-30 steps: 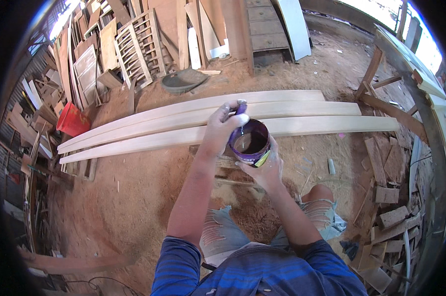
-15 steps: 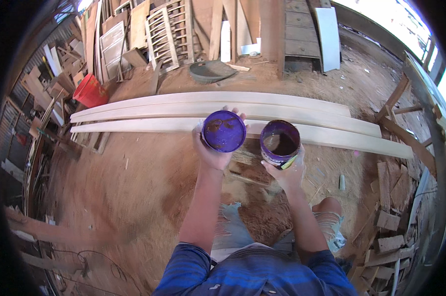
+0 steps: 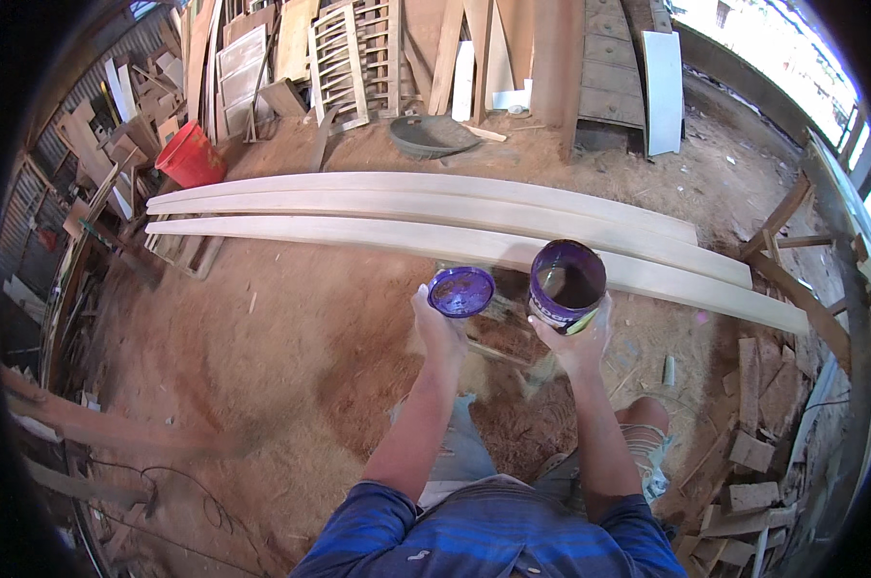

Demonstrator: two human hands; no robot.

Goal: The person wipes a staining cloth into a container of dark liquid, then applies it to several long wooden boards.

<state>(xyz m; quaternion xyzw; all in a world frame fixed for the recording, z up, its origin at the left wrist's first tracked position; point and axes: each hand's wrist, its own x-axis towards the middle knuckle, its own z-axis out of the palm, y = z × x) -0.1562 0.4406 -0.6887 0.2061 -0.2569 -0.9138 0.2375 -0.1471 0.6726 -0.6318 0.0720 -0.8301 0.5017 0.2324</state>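
While the left hand point(image 3: 435, 326) grips the lid point(image 3: 461, 292), the right hand point(image 3: 585, 345) holds the uncovered tub point(image 3: 554, 312).

Nearest: blue striped sleeves point(image 3: 363, 525), then torn jeans point(image 3: 455, 448), above the near edge of the dirt floor point(image 3: 243, 356). Offcuts point(image 3: 755, 450) piled along the floor's right edge.

Left grip: closed on the lid's left rim; fingers underneath hidden, cannot tell how they sit. Lid purple, brown-smeared face up.

Right grip: wrapped round the tub's lower wall, thumb on the near side, fingers up the right side. Tub purple, mouth tipped toward the camera, brownish inside; fill level unclear. Tub and lid apart, both held up over the floor, tub to the right.

Past the hands: three pale planks point(image 3: 397, 206) lying side by side, slatted wood point(image 3: 190, 253) under the nearest one's left end. Red bucket point(image 3: 199, 166) tilted, just beyond the planks' left ends.

Farther: dark basin point(image 3: 424, 148) on the floor. Floor's far edge: slatted frame point(image 3: 354, 63) leaning, drawers point(image 3: 609, 75), white board point(image 3: 661, 94) propped beside them.
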